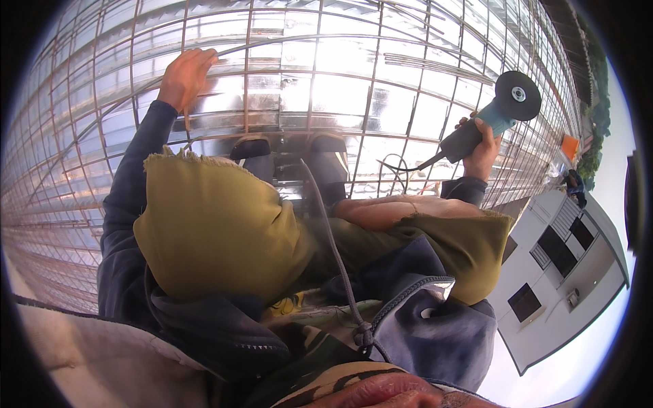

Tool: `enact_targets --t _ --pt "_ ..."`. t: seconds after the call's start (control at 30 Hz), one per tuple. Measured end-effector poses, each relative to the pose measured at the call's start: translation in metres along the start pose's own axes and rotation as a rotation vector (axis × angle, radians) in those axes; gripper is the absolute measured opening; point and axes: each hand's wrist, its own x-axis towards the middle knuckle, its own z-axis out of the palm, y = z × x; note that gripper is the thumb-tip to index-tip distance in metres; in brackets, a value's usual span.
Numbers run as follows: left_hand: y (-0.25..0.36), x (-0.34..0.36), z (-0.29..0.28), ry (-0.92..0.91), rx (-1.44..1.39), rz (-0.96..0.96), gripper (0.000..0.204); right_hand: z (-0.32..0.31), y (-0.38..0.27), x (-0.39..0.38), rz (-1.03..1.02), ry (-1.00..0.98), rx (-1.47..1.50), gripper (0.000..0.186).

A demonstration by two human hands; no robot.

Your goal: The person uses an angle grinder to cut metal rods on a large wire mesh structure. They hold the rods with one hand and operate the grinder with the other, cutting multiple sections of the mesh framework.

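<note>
Out to the right, my right hand (481,146) is wrapped around the body of an angle grinder (469,139) with a teal head and a dark grip. Its black cutting disc (517,95) faces up, clear of the bars. On the left, my left hand (187,78) is closed on a long, thin steel rod (286,39) lying over the rebar grid; the fingertips partly hide the grip. Between both arms, my bent knees in olive shorts and my dark shoes (328,144) are above the grid.
A rebar mesh (313,71) spreads over shiny metal decking (262,102). The grinder's black cord (401,166) loops among the bars. At far right are an orange object (570,147), another person (575,187), trees and a pale house (558,265).
</note>
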Motion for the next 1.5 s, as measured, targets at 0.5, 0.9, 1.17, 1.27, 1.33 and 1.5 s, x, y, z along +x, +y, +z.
enact_targets --t 0.5,0.9,1.17,1.27,1.33,1.5 --pt "-0.008 0.006 -0.054 -0.526 -0.260 -0.246 0.055 -0.014 0.015 0.007 0.154 0.036 0.018 0.045" --pt "0.027 -0.007 -0.059 -0.031 0.034 -0.137 0.039 -0.056 0.033 0.038 0.314 -0.531 0.280 0.043" --pt "0.127 0.093 0.043 0.031 -0.083 -0.119 0.038 -0.003 -0.006 0.011 -0.067 -0.014 0.034 0.028" --pt "0.143 0.105 0.046 -0.162 -0.028 -0.192 0.045 0.004 0.002 0.003 -0.056 0.009 0.117 0.035" --pt "0.151 0.117 0.070 -0.135 -0.050 -0.127 0.049 -0.022 0.000 -0.009 -0.009 0.062 0.076 0.036" --pt "0.139 0.113 0.080 -0.184 -0.068 -0.119 0.053 -0.027 0.015 -0.026 0.013 0.151 0.064 0.036"
